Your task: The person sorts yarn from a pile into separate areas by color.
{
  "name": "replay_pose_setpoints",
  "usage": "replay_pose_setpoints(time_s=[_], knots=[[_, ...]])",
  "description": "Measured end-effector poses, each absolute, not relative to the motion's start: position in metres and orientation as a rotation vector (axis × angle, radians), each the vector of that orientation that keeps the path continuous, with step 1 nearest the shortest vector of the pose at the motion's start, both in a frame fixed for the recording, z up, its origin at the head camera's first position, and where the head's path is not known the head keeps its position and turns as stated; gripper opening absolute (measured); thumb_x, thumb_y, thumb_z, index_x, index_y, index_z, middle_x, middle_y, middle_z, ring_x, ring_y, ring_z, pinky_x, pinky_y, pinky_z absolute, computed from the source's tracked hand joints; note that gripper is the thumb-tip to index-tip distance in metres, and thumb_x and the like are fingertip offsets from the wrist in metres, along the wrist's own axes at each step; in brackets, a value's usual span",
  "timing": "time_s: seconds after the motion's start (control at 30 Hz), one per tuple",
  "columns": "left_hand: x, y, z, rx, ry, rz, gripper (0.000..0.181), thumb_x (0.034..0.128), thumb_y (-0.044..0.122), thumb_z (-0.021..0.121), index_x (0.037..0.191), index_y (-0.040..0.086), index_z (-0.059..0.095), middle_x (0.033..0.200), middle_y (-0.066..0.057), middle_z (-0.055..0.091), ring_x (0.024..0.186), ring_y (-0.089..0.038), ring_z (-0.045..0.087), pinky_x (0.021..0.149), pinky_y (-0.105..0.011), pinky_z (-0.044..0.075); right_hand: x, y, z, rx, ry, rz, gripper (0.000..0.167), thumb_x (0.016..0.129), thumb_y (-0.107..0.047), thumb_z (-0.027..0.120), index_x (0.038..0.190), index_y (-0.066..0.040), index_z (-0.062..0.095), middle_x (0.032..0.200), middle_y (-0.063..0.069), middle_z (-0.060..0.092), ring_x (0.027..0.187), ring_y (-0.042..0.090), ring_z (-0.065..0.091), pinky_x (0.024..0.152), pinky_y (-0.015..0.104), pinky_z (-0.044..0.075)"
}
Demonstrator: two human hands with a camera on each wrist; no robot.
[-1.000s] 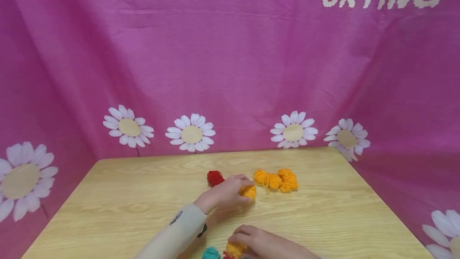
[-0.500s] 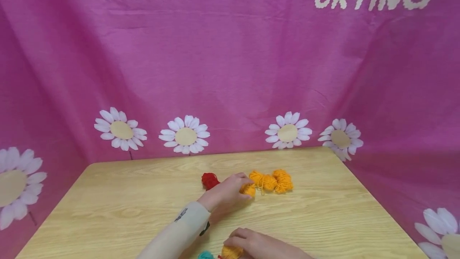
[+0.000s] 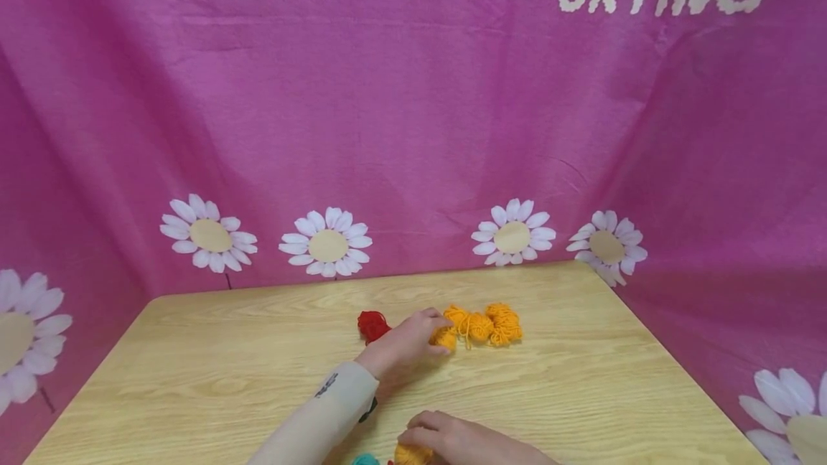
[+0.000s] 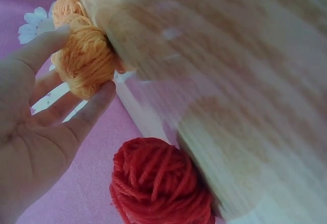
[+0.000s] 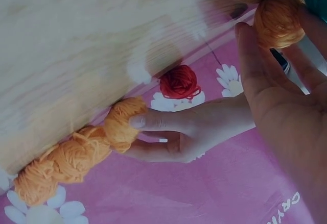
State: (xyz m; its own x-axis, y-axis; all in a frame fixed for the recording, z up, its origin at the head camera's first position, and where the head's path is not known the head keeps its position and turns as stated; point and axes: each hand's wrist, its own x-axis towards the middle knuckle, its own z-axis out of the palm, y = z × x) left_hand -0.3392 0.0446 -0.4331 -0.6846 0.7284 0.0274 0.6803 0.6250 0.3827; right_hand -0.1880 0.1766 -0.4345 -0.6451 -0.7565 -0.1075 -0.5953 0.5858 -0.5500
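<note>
The left hand [image 3: 408, 341] curls its fingers and thumb round an orange yarn ball [image 3: 444, 339] on the table; the left wrist view shows that ball [image 4: 86, 60] between thumb and fingers. Just right of it lie several more orange yarn balls [image 3: 479, 326] in a row. Near the table's front edge, the right hand [image 3: 460, 438] grips another orange ball [image 3: 413, 453], seen also in the right wrist view [image 5: 279, 20]. A red yarn ball [image 3: 372, 326] sits behind the left wrist, untouched, and appears large in the left wrist view [image 4: 160, 182].
A teal yarn ball [image 3: 365, 460] and a bit of red yarn [image 3: 390, 462] show at the bottom edge, left of the right hand. The wooden table [image 3: 213, 364] meets a pink cloth [image 3: 400, 113] with daisies at its back and sides.
The head view has shifted slightly, so the scene sits further left. The left hand's ball appears closer to the orange row; the right hand keeps its grip.
</note>
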Motion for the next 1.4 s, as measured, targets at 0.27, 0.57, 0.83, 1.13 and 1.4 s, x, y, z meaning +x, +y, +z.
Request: replay_pose_setpoints(time_s=[0.27, 0.57, 0.83, 1.13, 1.4], knots=[[-0.337, 0.04, -0.433, 1.202, 2.719, 0.545, 0.053, 0.0907, 0.029, 0.069, 0.139, 0.012, 0.055, 0.136, -0.009, 0.057, 0.123, -0.021, 0.056, 0.106, -0.033, 0.049, -0.188, 0.174, -0.438, -1.127, 2.508, -0.664, 0.05, 0.096, -0.049, 0.056, 0.139, -0.025, 0.049, 0.134, -0.007, 0.054, 0.107, -0.002, 0.053, 0.089, 0.016, 0.053], [-0.336, 0.032, -0.435, 1.152, 2.699, 0.61, 0.052, 0.0918, 0.03, 0.067, 0.14, 0.015, 0.055, 0.137, -0.007, 0.055, 0.125, -0.021, 0.053, 0.108, -0.035, 0.047, -0.188, 0.171, -0.439, -1.168, 2.516, -0.659, 0.051, 0.096, -0.049, 0.055, 0.139, -0.022, 0.05, 0.132, -0.006, 0.055, 0.106, -0.002, 0.053, 0.088, 0.015, 0.053], [-0.336, 0.02, -0.436, 1.167, 2.709, 0.634, 0.055, 0.09, 0.031, 0.07, 0.14, 0.017, 0.054, 0.134, -0.006, 0.058, 0.12, -0.019, 0.056, 0.102, -0.031, 0.051, -0.19, 0.169, -0.442, -1.138, 2.491, -0.684, 0.052, 0.096, -0.049, 0.056, 0.139, -0.021, 0.05, 0.131, -0.006, 0.056, 0.104, -0.004, 0.054, 0.087, 0.014, 0.053], [-0.33, 0.006, -0.428, 1.213, 2.725, 0.698, 0.053, 0.0916, 0.028, 0.069, 0.14, 0.014, 0.054, 0.136, -0.007, 0.057, 0.123, -0.023, 0.056, 0.101, -0.033, 0.052, -0.19, 0.166, -0.442, -1.157, 2.516, -0.649, 0.052, 0.095, -0.05, 0.057, 0.138, -0.02, 0.051, 0.129, -0.006, 0.057, 0.102, -0.004, 0.053, 0.087, 0.015, 0.053], [-0.318, -0.005, -0.417, 1.176, 2.735, 0.757, 0.051, 0.0923, 0.026, 0.068, 0.141, 0.018, 0.054, 0.137, -0.006, 0.056, 0.124, -0.023, 0.055, 0.1, -0.035, 0.053, -0.191, 0.165, -0.442, -1.21, 2.588, -0.568, 0.043, 0.095, -0.036, 0.061, 0.135, -0.021, 0.054, 0.124, -0.007, 0.059, 0.102, -0.001, 0.054, 0.087, 0.015, 0.053]])
